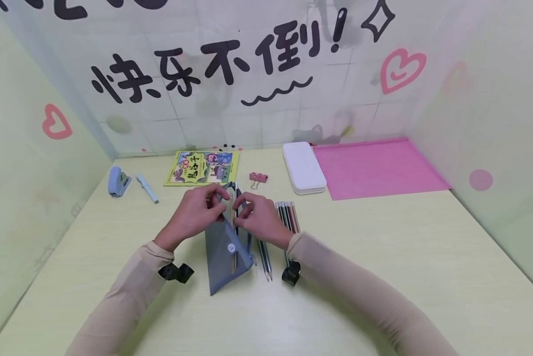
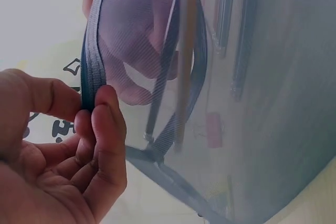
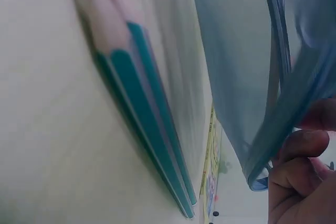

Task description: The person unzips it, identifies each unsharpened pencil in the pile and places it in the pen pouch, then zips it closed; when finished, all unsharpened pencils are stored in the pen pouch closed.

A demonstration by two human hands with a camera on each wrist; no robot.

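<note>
A blue-grey mesh pencil pouch (image 1: 217, 252) stands tilted between both hands, its zip edge spread apart. My left hand (image 1: 193, 212) pinches the zip band (image 2: 95, 56) between thumb and fingers. Opposite it, my right hand (image 1: 264, 220) has its curled fingertips at the pouch's other edge, pinching the band (image 3: 294, 108). Inside the mesh lie a dark slim pencil (image 2: 164, 72) and a pale wooden one (image 2: 186, 61). Two green pencils (image 3: 142, 124) rest on the table beside the pouch, and a row of several more pencils (image 1: 288, 211) lies partly hidden under the right wrist.
Behind the pouch are a yellow picture book (image 1: 201, 168) and a pink binder clip (image 1: 258, 177). A white case (image 1: 304, 168) and a pink sheet (image 1: 382, 168) lie at the back right. At the left are a blue stapler (image 1: 118, 182) and a light blue pen (image 1: 147, 189).
</note>
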